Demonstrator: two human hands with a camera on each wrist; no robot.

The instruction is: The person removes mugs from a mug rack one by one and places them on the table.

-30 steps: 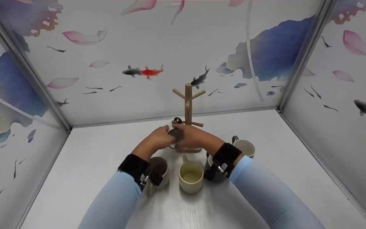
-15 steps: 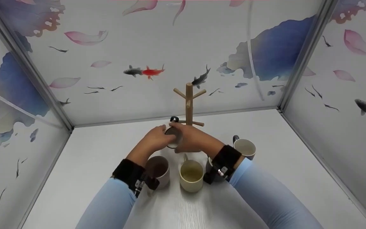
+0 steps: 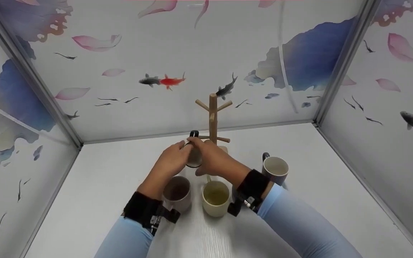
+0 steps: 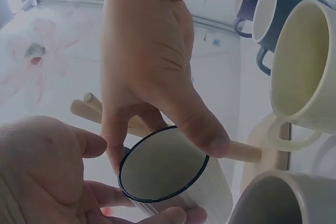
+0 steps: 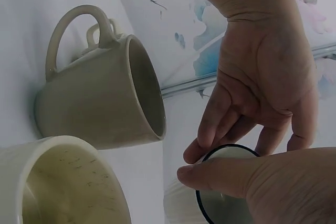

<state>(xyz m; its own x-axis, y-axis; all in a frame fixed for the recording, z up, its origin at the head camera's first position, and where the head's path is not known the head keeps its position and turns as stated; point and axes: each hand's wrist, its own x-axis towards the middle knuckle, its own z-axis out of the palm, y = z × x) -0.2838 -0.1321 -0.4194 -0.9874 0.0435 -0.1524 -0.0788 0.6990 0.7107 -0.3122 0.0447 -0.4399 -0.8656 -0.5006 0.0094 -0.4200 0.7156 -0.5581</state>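
Note:
Both hands hold a white mug [image 3: 194, 160] with a thin dark rim, just in front of and left of a wooden mug tree [image 3: 213, 118]. Its black handle [image 3: 194, 133] points away toward the back wall. My right hand [image 3: 214, 157] grips the mug, its thumb over the rim in the left wrist view. From the other side my left hand [image 3: 170, 159] holds the mug, with fingertips [image 4: 173, 216] against its outer wall. In the left wrist view the mug [image 4: 165, 166] is tilted with its opening toward the camera.
Nearer on the white table stand a greyish mug [image 3: 178, 200] and a cream mug [image 3: 216, 200]. A dark mug [image 4: 275, 17] is mostly behind my right wrist in the head view. Farther right is a dark mug with a pale inside [image 3: 276, 168]. Patterned walls enclose the table.
The mug has moved a little left, away from the tree, and both hands have gone with it. Its handle now stands clear left of the lower peg. The left forearm has drawn back slightly.

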